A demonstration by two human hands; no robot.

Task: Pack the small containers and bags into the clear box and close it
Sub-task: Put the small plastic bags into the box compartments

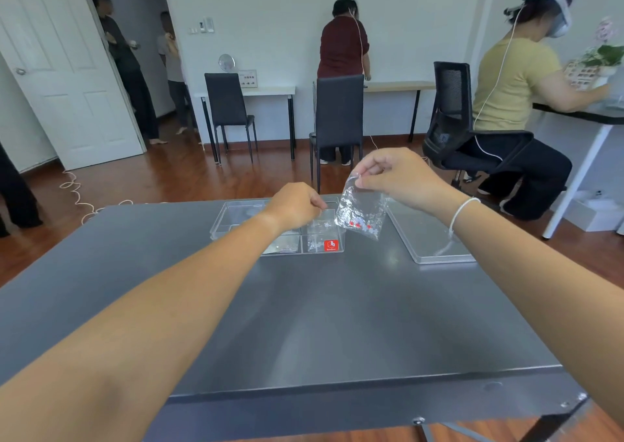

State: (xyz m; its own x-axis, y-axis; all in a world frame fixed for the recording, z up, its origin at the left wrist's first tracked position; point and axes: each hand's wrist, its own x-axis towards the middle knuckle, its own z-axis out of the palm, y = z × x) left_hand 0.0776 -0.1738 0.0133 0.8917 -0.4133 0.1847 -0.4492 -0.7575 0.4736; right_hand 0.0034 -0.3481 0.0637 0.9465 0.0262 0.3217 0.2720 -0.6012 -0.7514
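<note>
We see a grey table (304, 306) with little on it: the clear box (236, 217) sits at the far middle, and its flat clear lid (429, 239) lies just beside it on the right, apart from the box. Black chairs (337, 117) stand beyond the table, and other people work at desks along the wall. Our left forearm crosses in front of the box and hides part of its middle.

The bag (361, 210) is small, clear and crinkled, with tiny red and pale bits gathered at its bottom. Our right hand (398, 178) pinches its top edge, so it hangs in the air above the box's right end.

The box is open and divided into compartments. The near right one bears a red sticker (331, 245), and we make out pale clear items there and in the one beside it. Our left hand (297, 203) is curled over the box, fingertips pinched at something clear that we cannot make out.
</note>
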